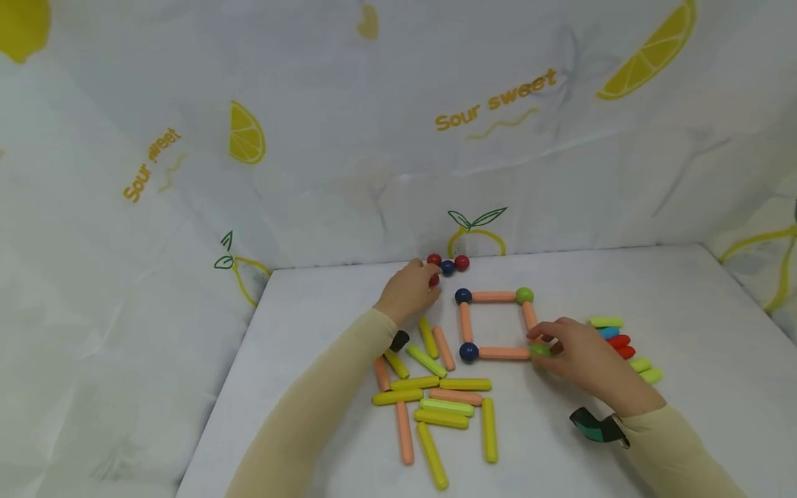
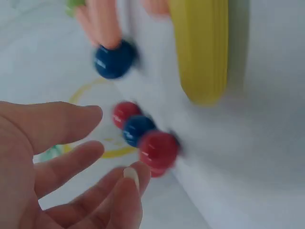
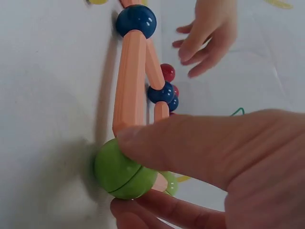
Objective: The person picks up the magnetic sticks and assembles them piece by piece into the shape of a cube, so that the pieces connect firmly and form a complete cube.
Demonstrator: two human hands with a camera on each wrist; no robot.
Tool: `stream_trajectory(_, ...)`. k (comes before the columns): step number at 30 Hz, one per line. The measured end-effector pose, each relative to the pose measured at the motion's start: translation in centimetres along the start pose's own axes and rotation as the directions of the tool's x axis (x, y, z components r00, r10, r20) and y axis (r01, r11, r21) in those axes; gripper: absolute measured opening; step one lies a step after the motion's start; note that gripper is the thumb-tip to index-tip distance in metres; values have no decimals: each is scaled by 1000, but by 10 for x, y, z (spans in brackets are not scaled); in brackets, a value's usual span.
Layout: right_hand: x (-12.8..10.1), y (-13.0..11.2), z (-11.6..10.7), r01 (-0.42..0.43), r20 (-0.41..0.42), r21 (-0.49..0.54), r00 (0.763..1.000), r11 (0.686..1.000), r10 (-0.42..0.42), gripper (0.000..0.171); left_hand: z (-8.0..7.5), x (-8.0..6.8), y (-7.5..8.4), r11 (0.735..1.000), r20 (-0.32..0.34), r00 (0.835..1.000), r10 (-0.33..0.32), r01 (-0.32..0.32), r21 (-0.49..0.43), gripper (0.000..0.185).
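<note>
Right hand: thumb and fingers pinch the near-right green ball; narrow grip, thumb lying where the ball meets the front salmon rod
Left hand: beside the loose ball cluster at the table's far edge; fingers spread, thumb well apart from them, nothing held; fingertip contact with a red ball, cannot tell
Square frame: flat on the white table, between the hands; four salmon rods as sides, two blue balls at left corners, two green at right; right rod's near end sits behind the fingers
Ball cluster: three red visible from the head view, plus a dark blue ball between two of them
Loose rods: yellow rods, lime rods and salmon spares, scattered left and nearside of the frame
Right pile: lime, blue and red rods past the right hand; partly hidden by it
Backdrop: white cloth, lemon print, "Sour sweet" lettering
</note>
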State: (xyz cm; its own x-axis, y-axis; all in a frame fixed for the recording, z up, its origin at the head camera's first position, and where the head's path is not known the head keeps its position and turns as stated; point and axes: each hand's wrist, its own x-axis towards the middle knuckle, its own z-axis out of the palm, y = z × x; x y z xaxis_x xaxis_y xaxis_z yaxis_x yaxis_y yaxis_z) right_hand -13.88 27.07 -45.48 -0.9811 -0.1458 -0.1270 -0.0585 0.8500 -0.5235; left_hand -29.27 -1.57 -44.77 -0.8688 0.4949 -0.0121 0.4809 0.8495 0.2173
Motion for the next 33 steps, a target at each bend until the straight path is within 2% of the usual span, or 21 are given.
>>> stream_trajectory(3, 0, 0, -2, -15, 3, 7, 1000, 1000, 15, 34, -1, -26, 6, 993, 53, 992, 116, -115, -29, 37)
stream_trajectory(6, 1, -1, -2, -21, -12, 9, 1000, 1000, 21, 32, 6, -44, 9, 966, 139, 958, 252, -239, -103, 30)
stream_trajectory(9, 4, -2, 0, -16, -23, 4, 1000, 1000, 16, 30, 13, -54, 8, 943, 166, 932, 321, -298, -150, 24)
stream_trajectory(13, 8, -3, 4, -13, -12, 2, 1000, 1000, 13, 32, 17, -62, 1, 940, 154, 931, 332, -314, -134, 18)
stream_trajectory(17, 10, -2, 4, -23, -5, -7, 1000, 1000, 23, 33, 17, -68, -5, 946, 164, 935, 315, -294, -140, 19)
stream_trajectory(24, 8, 0, 1, -8, -16, 1, 1000, 1000, 8, 40, 14, -94, -12, 955, 139, 964, 225, -190, -228, 21)
stream_trajectory(28, -2, 12, -15, 38, -61, -20, 997, 999, -39, 39, 11, -112, -15, 962, 151, 964, 219, -188, -197, 16)
stream_trajectory(33, -12, 46, -44, 8, -98, -81, 995, 997, -16, 36, 10, -126, -16, 968, 152, 958, 242, -228, -103, 17)
